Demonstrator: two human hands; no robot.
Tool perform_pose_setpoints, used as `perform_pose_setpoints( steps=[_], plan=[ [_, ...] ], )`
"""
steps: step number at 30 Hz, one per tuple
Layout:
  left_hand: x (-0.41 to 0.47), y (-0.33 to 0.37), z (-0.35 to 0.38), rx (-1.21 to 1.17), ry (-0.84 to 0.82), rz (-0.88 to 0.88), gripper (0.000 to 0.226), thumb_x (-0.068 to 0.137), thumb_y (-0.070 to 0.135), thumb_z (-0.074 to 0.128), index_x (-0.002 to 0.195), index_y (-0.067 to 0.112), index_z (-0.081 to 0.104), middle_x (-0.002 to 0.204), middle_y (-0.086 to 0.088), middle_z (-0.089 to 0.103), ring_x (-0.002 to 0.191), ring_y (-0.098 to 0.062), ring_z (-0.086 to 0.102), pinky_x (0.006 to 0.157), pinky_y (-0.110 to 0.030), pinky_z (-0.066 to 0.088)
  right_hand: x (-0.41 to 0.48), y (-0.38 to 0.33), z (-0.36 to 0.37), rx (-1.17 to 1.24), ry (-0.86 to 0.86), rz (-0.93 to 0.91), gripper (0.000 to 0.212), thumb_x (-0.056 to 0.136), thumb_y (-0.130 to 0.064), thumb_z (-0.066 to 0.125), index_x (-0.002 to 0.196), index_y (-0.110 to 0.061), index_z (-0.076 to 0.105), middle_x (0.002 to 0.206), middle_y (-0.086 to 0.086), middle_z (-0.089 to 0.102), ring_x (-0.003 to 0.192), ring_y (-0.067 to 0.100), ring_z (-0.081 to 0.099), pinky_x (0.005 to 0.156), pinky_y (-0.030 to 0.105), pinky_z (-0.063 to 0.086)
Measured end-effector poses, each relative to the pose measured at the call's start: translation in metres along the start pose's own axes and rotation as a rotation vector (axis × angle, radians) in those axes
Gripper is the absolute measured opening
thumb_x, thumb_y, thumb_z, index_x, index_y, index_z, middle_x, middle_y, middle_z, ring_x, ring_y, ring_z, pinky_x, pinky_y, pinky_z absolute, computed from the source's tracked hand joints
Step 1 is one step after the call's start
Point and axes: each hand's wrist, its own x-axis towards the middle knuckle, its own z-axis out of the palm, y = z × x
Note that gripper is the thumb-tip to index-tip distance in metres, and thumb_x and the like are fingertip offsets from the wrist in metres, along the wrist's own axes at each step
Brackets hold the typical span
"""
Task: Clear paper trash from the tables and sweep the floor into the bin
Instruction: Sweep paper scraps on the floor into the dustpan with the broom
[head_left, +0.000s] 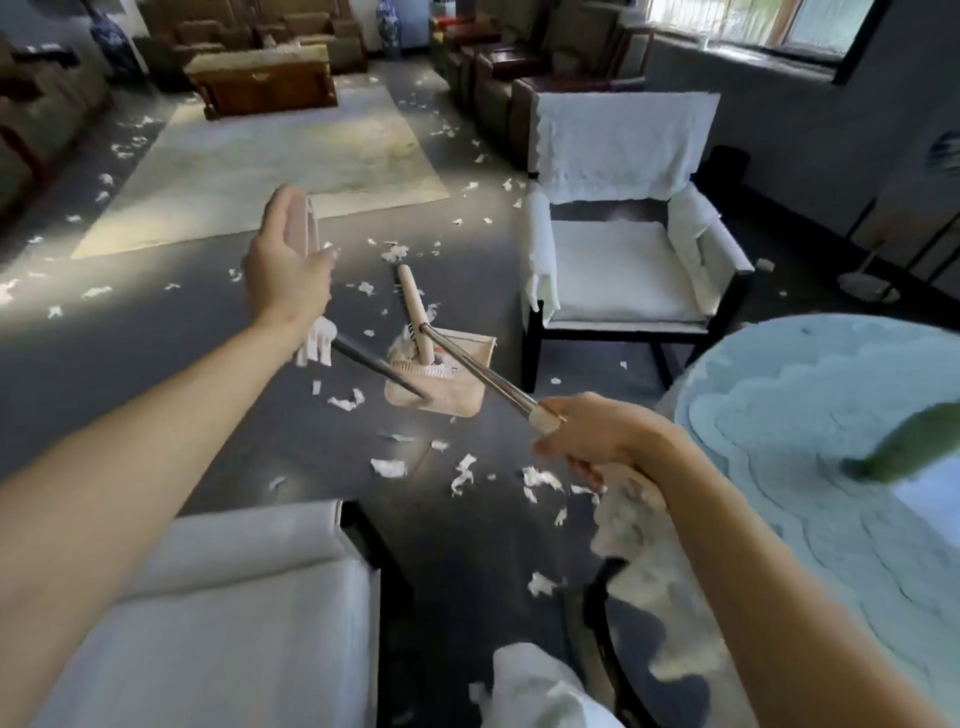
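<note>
My left hand (285, 265) holds the beige top grip of the dustpan handle (304, 223); its dark pole runs down to the beige dustpan (452, 387) on the dark floor. A white paper piece (317, 345) shows just below that wrist; whether the hand holds it is unclear. My right hand (597, 441) grips the end of the broom handle (483, 382), a silver pole. The broom head (415, 306) stands in the dustpan's mouth. Torn white paper scraps (462, 475) lie scattered over the floor around the pan and far beyond.
A white-covered armchair (623, 244) stands right of the dustpan. A round table with a pale blue cloth (831, 519) is at my right, a green object (909, 447) on it. Another white chair (208, 597) sits lower left. A pale rug (270, 171) and wooden table (260, 85) lie farther back.
</note>
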Motion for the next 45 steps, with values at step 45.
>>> perform_pose_setpoints(
  steps=[45],
  plan=[
    [1.277,-0.228,0.904,-0.107,-0.373,0.251,0.063,0.083,0.017,0.068,0.139,0.034,0.043,0.133,0.009,0.054,0.116,-0.013,0.054,0.098,-0.027,0.045,1.241,-0.245,-0.760,0.491,0.328,0.229,0.020,0.094,-0.014,0.060,0.113,-0.012,0.057,0.051,0.003,0.047,0.036,0.011,0.041,0.034,0.019,0.039]
  ],
)
